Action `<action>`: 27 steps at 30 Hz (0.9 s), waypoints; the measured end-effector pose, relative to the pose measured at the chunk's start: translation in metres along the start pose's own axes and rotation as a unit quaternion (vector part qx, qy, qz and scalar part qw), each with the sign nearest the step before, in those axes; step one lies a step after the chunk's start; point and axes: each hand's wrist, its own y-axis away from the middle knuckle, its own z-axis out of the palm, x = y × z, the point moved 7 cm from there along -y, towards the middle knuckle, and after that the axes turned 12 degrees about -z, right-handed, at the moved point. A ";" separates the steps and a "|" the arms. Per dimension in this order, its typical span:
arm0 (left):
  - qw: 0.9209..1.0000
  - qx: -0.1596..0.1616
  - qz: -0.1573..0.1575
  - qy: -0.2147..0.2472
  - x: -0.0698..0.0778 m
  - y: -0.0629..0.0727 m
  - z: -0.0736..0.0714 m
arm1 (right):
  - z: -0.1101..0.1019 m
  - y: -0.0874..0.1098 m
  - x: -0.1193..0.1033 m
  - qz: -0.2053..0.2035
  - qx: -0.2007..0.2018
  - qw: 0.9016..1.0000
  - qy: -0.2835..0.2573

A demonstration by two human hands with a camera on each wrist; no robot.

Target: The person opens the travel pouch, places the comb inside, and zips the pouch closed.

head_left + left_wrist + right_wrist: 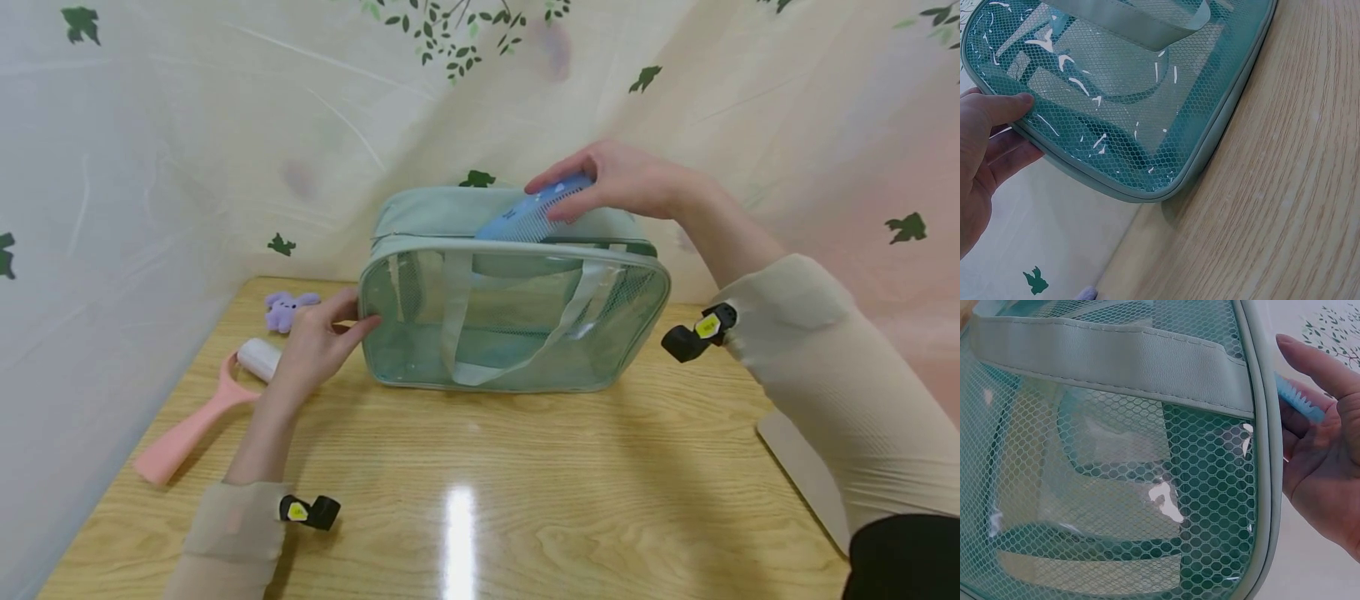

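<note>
A mint-green see-through toiletry bag [420, 354] stands upright on the table, its top unzipped and a strap handle hanging down its front. My left hand [321, 337] pinches the bag's left edge, thumb on the clear front and fingers behind, as the left wrist view also shows. Above the opening my right hand [611, 183] holds a blue comb [528, 215] between thumb and fingers. The comb tilts down to the left, its lower end at the bag's mouth. In the right wrist view part of the comb [1297, 400] shows behind the bag's rim.
Left of the bag lie a purple plush toy [283, 312] and a pink-handled lint roller [198, 425] with a white roll [258, 358]. A pale flat object [802, 475] lies at the table's right edge. Behind the table [525, 500] hangs a leaf-patterned curtain [315, 125].
</note>
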 end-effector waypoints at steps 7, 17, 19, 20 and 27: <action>1.000 0.000 -0.003 0.002 -0.001 0.000 0.000 | 0.002 -0.002 -0.003 -0.013 0.008 0.999 -0.034; 1.000 0.001 0.002 0.000 -0.001 0.000 0.000 | 0.004 -0.003 -0.002 -0.031 0.013 0.997 -0.067; 1.000 0.001 0.003 0.001 -0.001 0.000 0.000 | 0.004 -0.003 -0.002 -0.033 0.013 0.997 -0.068; 1.000 0.001 0.003 0.001 -0.001 0.000 0.000 | 0.004 -0.003 -0.002 -0.034 0.013 0.997 -0.067; 1.000 0.004 0.004 -0.001 -0.001 0.000 0.001 | 0.004 -0.004 -0.001 -0.035 0.016 0.997 -0.067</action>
